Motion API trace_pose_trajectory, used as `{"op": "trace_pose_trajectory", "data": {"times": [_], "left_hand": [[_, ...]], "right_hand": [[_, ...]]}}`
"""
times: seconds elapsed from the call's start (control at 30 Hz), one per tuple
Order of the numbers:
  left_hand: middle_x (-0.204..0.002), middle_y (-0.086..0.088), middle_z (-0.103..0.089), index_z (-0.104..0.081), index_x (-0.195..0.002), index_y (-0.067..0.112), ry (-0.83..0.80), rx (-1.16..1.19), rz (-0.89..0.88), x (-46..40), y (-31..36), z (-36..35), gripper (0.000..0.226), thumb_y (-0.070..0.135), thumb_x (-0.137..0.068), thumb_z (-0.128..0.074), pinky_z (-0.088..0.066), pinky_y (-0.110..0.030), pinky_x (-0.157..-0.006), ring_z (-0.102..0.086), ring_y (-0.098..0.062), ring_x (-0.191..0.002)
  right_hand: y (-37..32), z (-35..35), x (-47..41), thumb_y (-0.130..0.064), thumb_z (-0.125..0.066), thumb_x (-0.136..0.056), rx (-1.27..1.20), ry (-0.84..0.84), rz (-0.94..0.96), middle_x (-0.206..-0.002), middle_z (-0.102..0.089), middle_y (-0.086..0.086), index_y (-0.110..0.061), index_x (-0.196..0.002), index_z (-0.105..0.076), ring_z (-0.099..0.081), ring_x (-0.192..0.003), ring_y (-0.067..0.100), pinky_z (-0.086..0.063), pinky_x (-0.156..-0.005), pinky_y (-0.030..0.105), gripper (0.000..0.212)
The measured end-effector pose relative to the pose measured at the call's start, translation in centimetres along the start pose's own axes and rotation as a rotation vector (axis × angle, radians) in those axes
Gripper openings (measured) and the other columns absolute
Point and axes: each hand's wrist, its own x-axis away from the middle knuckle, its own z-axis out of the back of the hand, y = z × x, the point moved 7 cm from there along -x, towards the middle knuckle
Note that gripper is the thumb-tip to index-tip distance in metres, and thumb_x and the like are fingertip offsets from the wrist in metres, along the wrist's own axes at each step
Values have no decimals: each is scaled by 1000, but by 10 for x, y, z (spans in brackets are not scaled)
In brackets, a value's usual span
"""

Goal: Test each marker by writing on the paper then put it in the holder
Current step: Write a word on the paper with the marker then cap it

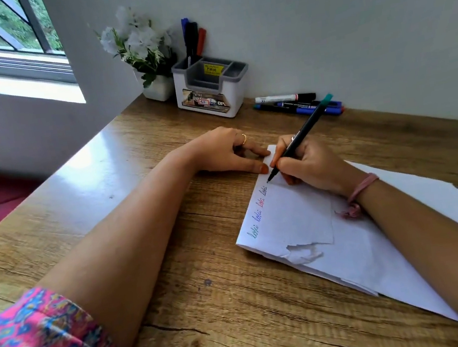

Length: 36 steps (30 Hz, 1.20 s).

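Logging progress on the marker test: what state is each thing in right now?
Right hand: grips black marker, tip on paper.
Left hand: fingers rest at the paper's corner.
Holder: upright, three markers inside.
Loose markers: lying by the wall.

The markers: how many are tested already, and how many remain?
Done: three markers stand in the holder, and four test words are on the paper. In hand: the right hand writes with a green-capped marker while the left hand steadies the paper. Left: several markers lie by the wall.
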Motion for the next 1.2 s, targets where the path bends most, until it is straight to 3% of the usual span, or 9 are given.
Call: {"op": "trace_pose_trajectory", "data": {"times": [0.13,0.27,0.4,0.53,0.63,0.73,0.87,1.03,1.2], "left_hand": [[-80,13,-53,-61,-118,42,9,-2,-8,1,2,1,45,59,-77,-61,-42,-31,-69,-50,-8,-76],[-87,14,-57,-60,-118,45,-9,8,6,0,1,-1,49,65,-73,-60,-45,-33,-74,-53,-10,-84],[-90,13,-60,-60,-118,45,-14,23,9,0,1,-1,57,72,-67,-56,-47,-36,-76,-54,-9,-84],[-90,13,-58,-60,-119,45,-14,6,24,0,0,-1,52,67,-72,-57,-45,-31,-73,-53,-8,-85],[-81,26,-50,-62,-117,44,24,13,35,0,-1,1,41,58,-79,-59,-36,-24,-68,-49,-1,-78],[-79,28,-49,-62,-115,45,34,13,35,0,-1,1,36,56,-81,-59,-35,-24,-69,-49,0,-77],[-81,23,-52,-62,-112,48,24,19,46,0,-1,1,33,56,-81,-60,-38,-26,-68,-51,-3,-78],[-78,29,-47,-62,-115,45,29,17,48,1,0,2,36,56,-80,-60,-32,-20,-64,-47,2,-75],[-82,21,-53,-61,-115,46,14,19,53,0,0,1,36,57,-80,-59,-36,-24,-66,-50,-3,-78]], "right_hand": [[-3,0,-1,8,-52,-86,32,15,42,-53,-62,-13,-13,-76,-55,-53,-49,2,-44,-52,15,23],[-2,1,0,1,-55,-83,-23,-2,23,-48,-57,-10,-11,-73,-53,-49,-44,2,-40,-47,12,15],[0,2,-1,7,-53,-85,-29,13,11,-48,-59,-15,-11,-74,-52,-48,-42,1,-39,-46,12,21],[0,2,-1,-9,-57,-78,-45,17,22,-47,-55,-8,-14,-72,-53,-47,-44,3,-39,-46,14,9],[1,3,-2,6,-53,-85,-14,31,25,-48,-58,-14,-10,-74,-53,-48,-43,1,-39,-46,12,20],[2,4,-2,8,-51,-86,-5,34,19,-49,-59,-15,-9,-74,-53,-48,-43,0,-38,-46,11,21],[2,4,-4,2,-55,-86,14,59,18,-48,-56,-12,-9,-76,-56,-48,-45,1,-39,-46,12,15],[3,5,-3,-13,-57,-75,-33,52,11,-45,-51,-10,-13,-70,-53,-45,-42,2,-37,-44,13,6],[5,7,-4,0,-55,-86,9,76,3,-45,-52,-11,-14,-71,-53,-46,-43,1,-38,-45,13,21]]}}
